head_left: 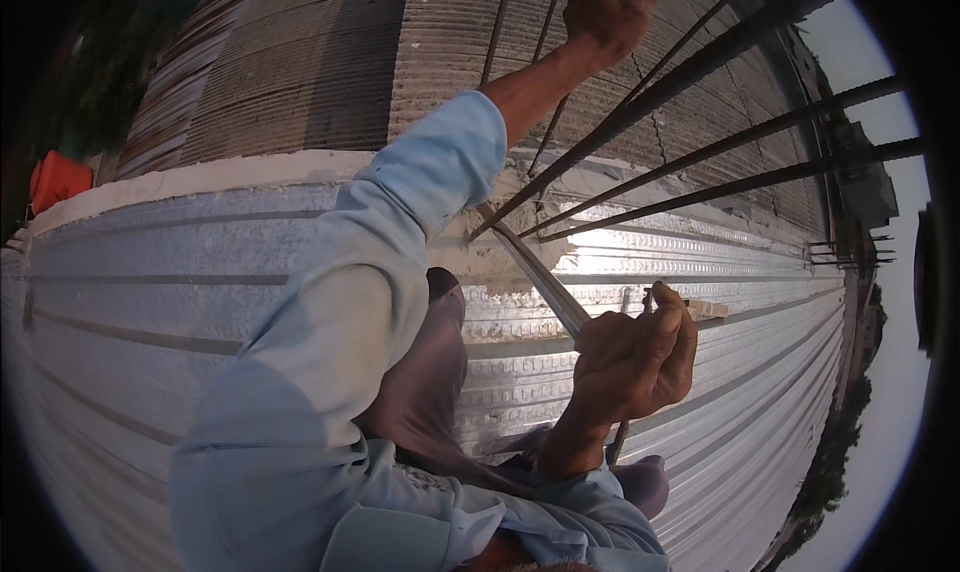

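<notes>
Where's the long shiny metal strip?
In the head view, the metal strip is just right of the middle, slanting from near the lower ends of the dark rods down toward the right hand.

Left hand [608, 18]: extended far forward, clenched | Right hand [635, 364]: closer in, curled tight

From my view, slanting steel rods [690, 75] cross between the left hand [612, 17] and right hand [635, 357]. I could pass over the ribbed metal sheets [130, 302], left of the sleeve [345, 292].
</notes>
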### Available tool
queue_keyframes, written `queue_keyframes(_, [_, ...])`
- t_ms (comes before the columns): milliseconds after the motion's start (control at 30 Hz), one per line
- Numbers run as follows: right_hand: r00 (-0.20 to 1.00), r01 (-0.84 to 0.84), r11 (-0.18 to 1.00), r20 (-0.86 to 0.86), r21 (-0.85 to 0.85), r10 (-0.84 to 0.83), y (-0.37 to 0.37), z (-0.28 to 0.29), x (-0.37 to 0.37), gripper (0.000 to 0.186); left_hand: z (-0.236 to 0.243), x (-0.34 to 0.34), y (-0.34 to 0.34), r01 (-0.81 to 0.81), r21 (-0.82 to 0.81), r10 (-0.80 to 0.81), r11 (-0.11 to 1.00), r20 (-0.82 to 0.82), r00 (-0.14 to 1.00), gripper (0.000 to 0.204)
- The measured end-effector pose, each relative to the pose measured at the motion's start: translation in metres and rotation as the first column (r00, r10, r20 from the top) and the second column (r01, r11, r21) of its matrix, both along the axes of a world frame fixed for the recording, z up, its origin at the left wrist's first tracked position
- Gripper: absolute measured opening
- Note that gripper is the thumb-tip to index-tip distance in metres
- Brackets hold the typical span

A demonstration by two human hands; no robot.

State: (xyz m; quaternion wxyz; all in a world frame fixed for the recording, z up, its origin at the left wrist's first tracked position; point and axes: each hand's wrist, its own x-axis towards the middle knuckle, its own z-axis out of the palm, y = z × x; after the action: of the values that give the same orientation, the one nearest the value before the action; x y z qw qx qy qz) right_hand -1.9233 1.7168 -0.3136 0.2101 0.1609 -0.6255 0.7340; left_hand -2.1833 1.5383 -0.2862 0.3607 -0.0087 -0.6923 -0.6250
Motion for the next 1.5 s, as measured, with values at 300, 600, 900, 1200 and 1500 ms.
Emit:
queue_keyframes(300, [0.992, 0.082, 0.996, 0.095, 0.018, -0.083, -0.028, 0.022, -0.034, 0.032, -0.008, 0.017, 0.01, 0.043, 0.046, -0.044, 0.998, 0.011, 0.999, 0.056])
queue_keyframes(600, [0.917, 0.328, 0.927, 0.297, -0.18, -0.266, 0.006, 0.002, 0.002, 0.028, 0.013, 0.023, -0.014, 0.097, -0.024, -0.098, 0.995, -0.036, 0.995, 0.056])
queue_keyframes(900, [0.719, 0.136, 0.988, 0.693, -0.074, -0.046, 0.035, -0.013, 0.036, 0.047, 0.009, 0.026, -0.003, 0.117, -0.018, -0.117, 0.993, -0.04, 0.992, 0.056])
queue_keyframes(1200, [-0.009, 0.001, 0.831, 0.831, -0.556, 0.556, 0.108, -0.071, 0.06, 0.046, 0.007, 0.028, -0.008, 0.131, -0.002, -0.13, 0.991, -0.054, 0.99, 0.056])
queue_keyframes(1500, [-0.029, 0.071, 0.763, 0.764, -0.642, 0.645, 0.113, -0.115, 0.096, 0.039, 0.001, 0.032, -0.008, 0.145, -0.008, -0.145, 0.989, -0.047, 0.988, 0.056])
